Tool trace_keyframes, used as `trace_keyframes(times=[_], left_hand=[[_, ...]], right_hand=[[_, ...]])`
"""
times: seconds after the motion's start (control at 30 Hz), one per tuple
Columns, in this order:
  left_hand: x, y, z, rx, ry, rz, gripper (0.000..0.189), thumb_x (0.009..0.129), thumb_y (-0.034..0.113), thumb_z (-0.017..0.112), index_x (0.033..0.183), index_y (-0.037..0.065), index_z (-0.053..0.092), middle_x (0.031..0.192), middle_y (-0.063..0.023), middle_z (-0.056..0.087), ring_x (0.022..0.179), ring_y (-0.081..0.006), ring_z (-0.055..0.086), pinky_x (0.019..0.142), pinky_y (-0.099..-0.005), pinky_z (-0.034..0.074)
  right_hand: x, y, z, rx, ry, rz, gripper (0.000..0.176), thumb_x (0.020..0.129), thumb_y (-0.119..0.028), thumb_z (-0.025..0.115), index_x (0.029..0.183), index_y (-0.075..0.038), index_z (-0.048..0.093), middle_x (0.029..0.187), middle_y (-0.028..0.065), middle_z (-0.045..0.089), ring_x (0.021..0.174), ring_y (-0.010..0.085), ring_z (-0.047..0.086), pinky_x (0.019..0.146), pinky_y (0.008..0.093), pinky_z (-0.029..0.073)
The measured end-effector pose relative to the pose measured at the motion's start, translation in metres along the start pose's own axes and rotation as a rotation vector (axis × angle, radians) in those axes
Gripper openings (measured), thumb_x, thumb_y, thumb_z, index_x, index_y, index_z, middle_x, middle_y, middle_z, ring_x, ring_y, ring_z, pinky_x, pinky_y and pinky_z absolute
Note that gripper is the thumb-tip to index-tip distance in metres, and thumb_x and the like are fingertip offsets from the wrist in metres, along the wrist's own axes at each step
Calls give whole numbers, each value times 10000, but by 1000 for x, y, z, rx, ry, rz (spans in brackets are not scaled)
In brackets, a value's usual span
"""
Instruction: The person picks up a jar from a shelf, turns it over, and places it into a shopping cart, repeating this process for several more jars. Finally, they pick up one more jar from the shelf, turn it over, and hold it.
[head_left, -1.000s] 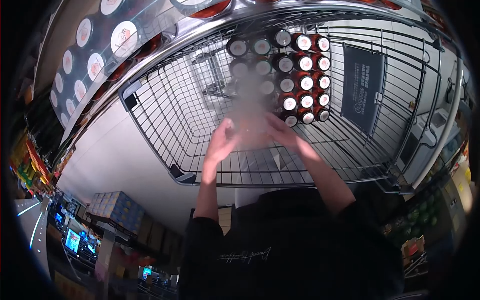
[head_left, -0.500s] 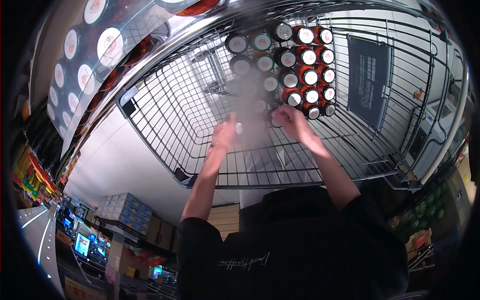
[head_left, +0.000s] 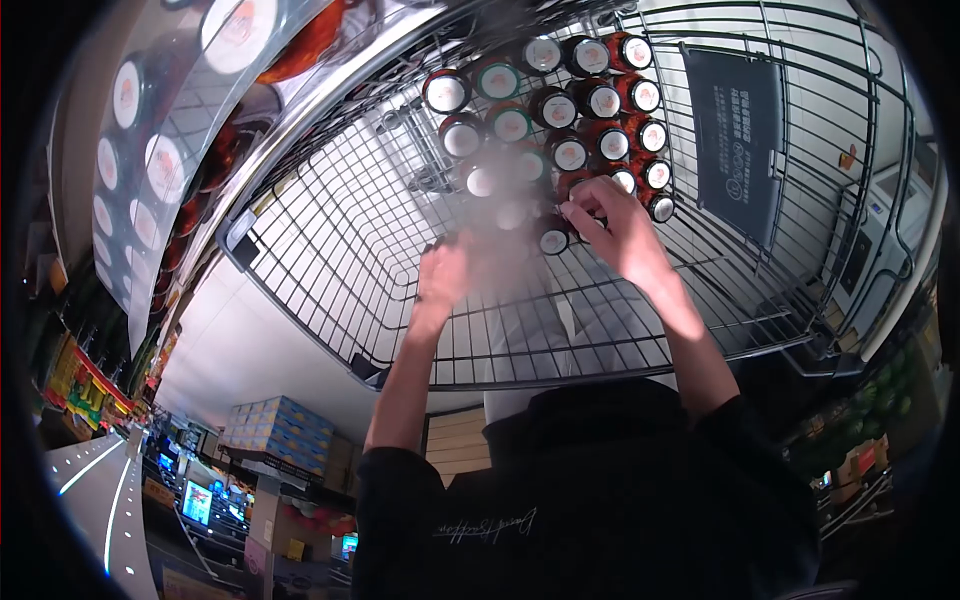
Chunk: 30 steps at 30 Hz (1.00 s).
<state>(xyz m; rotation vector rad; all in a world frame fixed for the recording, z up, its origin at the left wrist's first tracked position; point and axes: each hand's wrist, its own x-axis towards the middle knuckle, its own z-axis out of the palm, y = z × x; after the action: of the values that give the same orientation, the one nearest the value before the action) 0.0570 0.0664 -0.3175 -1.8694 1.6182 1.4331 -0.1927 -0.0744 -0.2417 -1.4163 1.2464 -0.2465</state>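
Observation:
Rows of glass jars with red contents and white-labelled lids (head_left: 569, 154) stand upright in a wire shopping cart (head_left: 330, 215). My right hand (head_left: 625, 225) is over the near rows, its thumb and fingers curled around a jar that it mostly covers. One jar lid (head_left: 553, 241) shows just left of that hand. My left hand (head_left: 443, 275) is held over the cart's left part, fingers extended and apart from the jars I can see. A hazy smear in the middle of the view hides its thumb side and blurs several jars (head_left: 511, 215).
Beside the cart at upper left, more lidded jars sit behind a clear sheet (head_left: 150, 190). A dark sign panel (head_left: 735, 140) hangs on the cart's right side. Blue patterned boxes (head_left: 275, 428) are stacked at lower left, near lit screens (head_left: 197, 502).
My right hand has moved right and slightly up over the jars. The left hand has shifted slightly left. The view has moved a little, and jars at the left now show more clearly.

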Motion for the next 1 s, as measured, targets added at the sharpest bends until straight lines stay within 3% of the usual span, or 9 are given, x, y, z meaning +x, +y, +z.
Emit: trace_keyframes(times=[0.03, 0.07, 0.13, 0.2, 0.27, 0.43, 0.8, 0.93, 1.0], left_hand=[[1, 16, -2, -75, 189, -30, 387, 796, 250, 728, 1074, 64, 533, 999, -132, 643, 908, -334, 643, 774, -444, 508], [4, 32, -11, -70, 186, -25, 387, 796, 250, 728, 1074, 64, 533, 999, -132, 643, 908, -334, 643, 774, -444, 508], [13, 65, -34, -219, 456, 202, 400, 786, 226, 726, 1111, 72, 550, 1005, -118, 611, 904, -328, 624, 766, -434, 504], [28, 95, -47, -243, 512, 185, 400, 757, 149, 704, 1122, 76, 558, 1058, -100, 567, 955, -316, 576, 800, -430, 474], [43, 115, -58, 68, 647, 305, 431, 712, 113, 683, 1124, 74, 563, 1129, -92, 544, 1012, -308, 527, 859, -419, 427], [72, 133, -43, 178, 558, 166, 446, 753, 162, 621, 1192, 102, 568, 1100, -74, 535, 920, -259, 483, 758, -402, 364], [59, 116, -37, 173, 553, 108, 486, 698, 89, 695, 1175, 81, 599, 1159, -83, 569, 1008, -265, 505, 824, -419, 344], [33, 115, -43, -66, 615, 81, 603, 599, 152, 815, 1132, 36, 560, 1273, -119, 571, 1090, -283, 565, 922, -427, 426], [8, 118, -57, -551, 533, -34, 555, 638, 146, 803, 1092, 23, 508, 1204, -132, 613, 985, -309, 632, 861, -423, 498]], right_hand=[[0, 1, -2, -18, 20, -20, 171, 875, -136, 656, 936, -2, 569, 923, 132, 599, 778, 298, 636, 657, 364, 495], [0, 1, -3, -35, 40, -41, 184, 870, -145, 660, 946, -8, 564, 934, 139, 596, 784, 320, 627, 666, 384, 493], [0, -9, -8, -76, 20, 29, 207, 859, -152, 660, 972, -14, 553, 962, 140, 595, 810, 334, 623, 687, 405, 492], [0, -10, -5, -116, -8, 103, 234, 849, -159, 660, 998, -21, 543, 991, 140, 593, 836, 348, 619, 709, 425, 491], [0, -7, -4, -297, 5, 33, 216, 885, -163, 657, 1015, -26, 552, 980, 115, 606, 821, 280, 621, 708, 384, 504], [-1, -12, -9, -348, -33, -29, 246, 861, -168, 673, 1010, -40, 525, 993, 110, 592, 833, 318, 615, 712, 413, 500], [-4, -15, -7, -363, -55, -101, 306, 812, -167, 700, 1028, -54, 516, 1020, 104, 566, 905, 336, 610, 767, 423, 503], [-4, -22, -8, -404, -82, -104, 319, 814, -181, 699, 1036, -50, 512, 1044, 113, 562, 935, 346, 603, 798, 427, 495], [-3, -29, -9, -453, -105, -91, 321, 822, -193, 692, 1040, -44, 510, 1059, 121, 558, 957, 355, 595, 822, 430, 487]])
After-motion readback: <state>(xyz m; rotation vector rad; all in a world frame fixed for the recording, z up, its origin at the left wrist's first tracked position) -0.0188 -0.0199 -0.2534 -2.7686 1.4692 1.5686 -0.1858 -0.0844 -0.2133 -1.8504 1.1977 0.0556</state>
